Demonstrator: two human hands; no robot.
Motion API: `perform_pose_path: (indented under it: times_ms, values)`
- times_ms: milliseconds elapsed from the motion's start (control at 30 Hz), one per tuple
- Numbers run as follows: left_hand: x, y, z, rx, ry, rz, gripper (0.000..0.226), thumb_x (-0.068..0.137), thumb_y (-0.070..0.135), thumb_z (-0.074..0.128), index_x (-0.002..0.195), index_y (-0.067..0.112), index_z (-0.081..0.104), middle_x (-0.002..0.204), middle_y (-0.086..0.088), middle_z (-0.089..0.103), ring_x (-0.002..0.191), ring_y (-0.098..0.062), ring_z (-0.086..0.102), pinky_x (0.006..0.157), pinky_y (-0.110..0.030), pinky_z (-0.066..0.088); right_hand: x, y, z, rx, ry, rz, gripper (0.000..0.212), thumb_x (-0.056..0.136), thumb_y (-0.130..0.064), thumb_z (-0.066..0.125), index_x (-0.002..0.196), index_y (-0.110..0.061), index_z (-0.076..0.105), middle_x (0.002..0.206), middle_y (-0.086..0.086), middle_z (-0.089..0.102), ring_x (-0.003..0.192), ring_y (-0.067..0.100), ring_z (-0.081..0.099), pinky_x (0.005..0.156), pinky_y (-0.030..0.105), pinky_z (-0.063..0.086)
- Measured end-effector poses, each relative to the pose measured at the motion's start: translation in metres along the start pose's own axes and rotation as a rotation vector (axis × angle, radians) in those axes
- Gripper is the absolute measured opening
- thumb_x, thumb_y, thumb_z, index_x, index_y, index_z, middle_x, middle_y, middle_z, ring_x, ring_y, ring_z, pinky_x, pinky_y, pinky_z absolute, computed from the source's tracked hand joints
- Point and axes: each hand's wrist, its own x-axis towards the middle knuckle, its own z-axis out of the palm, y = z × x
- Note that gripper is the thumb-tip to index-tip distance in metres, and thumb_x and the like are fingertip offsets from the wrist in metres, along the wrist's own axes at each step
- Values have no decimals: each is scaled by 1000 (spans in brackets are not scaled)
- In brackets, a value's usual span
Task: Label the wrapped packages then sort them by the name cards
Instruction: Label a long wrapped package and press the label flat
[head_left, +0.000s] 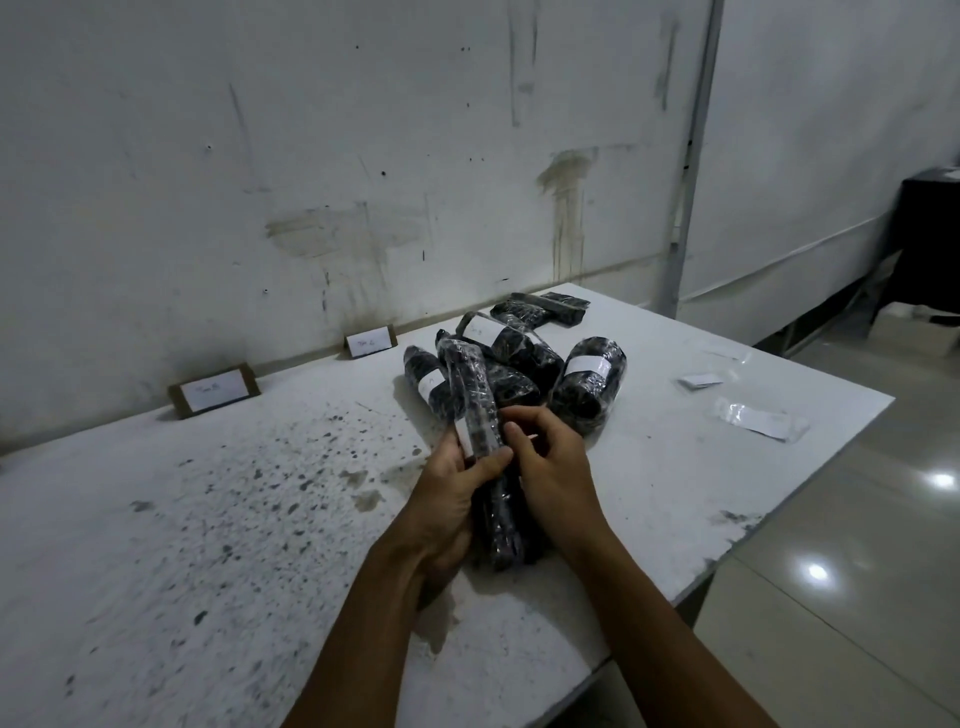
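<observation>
My left hand (457, 488) grips a long black plastic-wrapped package (475, 400) held upright above the table, thumb across its front, with a white label strip on its left side. My right hand (545, 457) is beside it, fingers curled against the package's right side. A second dark package (501, 530) lies on the table under my hands. Behind them is a pile of several black wrapped packages (524, 353), some with white labels, one being a labelled roll (589, 379). Two name cards stand against the wall: a left name card (215, 391) and a middle name card (370, 342).
The white, speckled table (234, 519) ends in an edge at the right, with tiled floor (857, 545) beyond. Loose label sheets in clear plastic (756, 418) and a smaller label sheet (700, 380) lie at the right. A stained wall (363, 156) backs the table.
</observation>
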Motion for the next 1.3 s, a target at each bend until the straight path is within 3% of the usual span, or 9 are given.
perform_pose_path:
  times_ms: [133,367,467,567,667,833,1000,1167,1300]
  values:
    - [-2,0,2,12,-21,19,42,98,-6,52,133,16,57,124,-17,71,119,-31,67,94,-41,58,-1,-4,-1,73,3,23,15,103,-21,58,109,-21,72,97,-5,76,90,10,72,79,25,59]
    - [3,4,-2,-203,-2,-53,43,105,31,43,145,19,53,138,-17,64,128,-32,61,109,-51,46,-1,-2,1,4,-11,-19,26,98,-32,65,122,-25,65,111,-7,70,98,14,68,84,29,59]
    - [4,3,-6,-88,5,-92,45,105,43,43,142,20,57,132,-16,67,120,-32,67,95,-49,55,-2,0,1,-59,-22,-80,54,95,-31,70,144,-29,49,131,-6,58,112,9,62,97,35,56]
    - [1,4,-13,44,45,-169,52,101,55,47,132,17,64,101,-16,73,78,-26,71,63,-37,56,0,0,-3,-143,-46,-183,91,88,-37,77,158,-39,20,157,-8,31,141,13,43,113,44,45]
    - [-2,8,-16,102,41,-227,51,101,52,50,131,11,59,80,-18,66,62,-26,63,51,-33,51,5,1,-8,-167,-126,-210,113,78,-51,81,160,-42,4,168,-16,6,155,15,19,121,53,32]
    - [-6,14,-17,91,-15,-291,40,104,39,50,130,10,56,82,-18,63,60,-24,60,46,-29,49,13,0,-15,-191,-246,-137,132,73,-38,90,161,-34,-8,168,-20,-10,155,1,1,128,38,17]
    - [-7,18,-33,47,-63,-315,42,103,40,52,128,6,58,92,-22,62,63,-24,57,46,-29,48,16,-4,-6,-242,-236,-139,124,74,-38,89,163,-25,5,158,-21,13,142,-4,26,111,3,27]
    - [-9,21,-40,-80,-83,-297,37,106,39,46,113,10,69,99,-17,63,59,-21,56,42,-27,49,25,-12,16,-258,-1,-279,79,84,-23,82,151,-11,43,140,2,46,124,2,47,110,16,42]
    - [-6,20,-42,-86,-56,-286,50,102,45,47,89,11,81,89,-15,57,58,-19,53,41,-26,47,40,-19,27,-305,-8,-315,69,85,-21,81,145,-6,51,133,5,51,115,3,49,98,0,36]
